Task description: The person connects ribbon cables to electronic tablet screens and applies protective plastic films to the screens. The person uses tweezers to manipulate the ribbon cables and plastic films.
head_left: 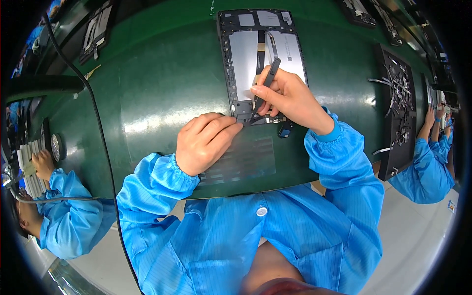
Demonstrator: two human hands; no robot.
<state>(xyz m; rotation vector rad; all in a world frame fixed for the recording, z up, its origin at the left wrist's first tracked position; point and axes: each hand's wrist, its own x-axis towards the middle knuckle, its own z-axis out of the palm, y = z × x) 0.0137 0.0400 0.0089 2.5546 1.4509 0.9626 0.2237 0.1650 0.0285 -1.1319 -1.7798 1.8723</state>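
Observation:
An opened tablet [287,51] with a black frame and silver battery panels lies on the green table, its lower edge towards me. My left hand [204,140] has its fingers closed together at the tablet's lower left corner, fingertips resting on the edge. In a pinch grip, my right hand [290,96] holds a slim black pointed tool [269,78] over the tablet's lower part. The tool's tip points down near my left fingertips; a curved metal piece shows above its upper end. A small dark blue part [284,131] sticks out at the tablet's lower right edge.
At the right stands a black tray [388,169] with many small dark and silver parts. A black cable [96,105] runs down the left side. Co-workers in blue sleeves [73,211] sit at left and right. Other devices [96,32] lie at the far corners.

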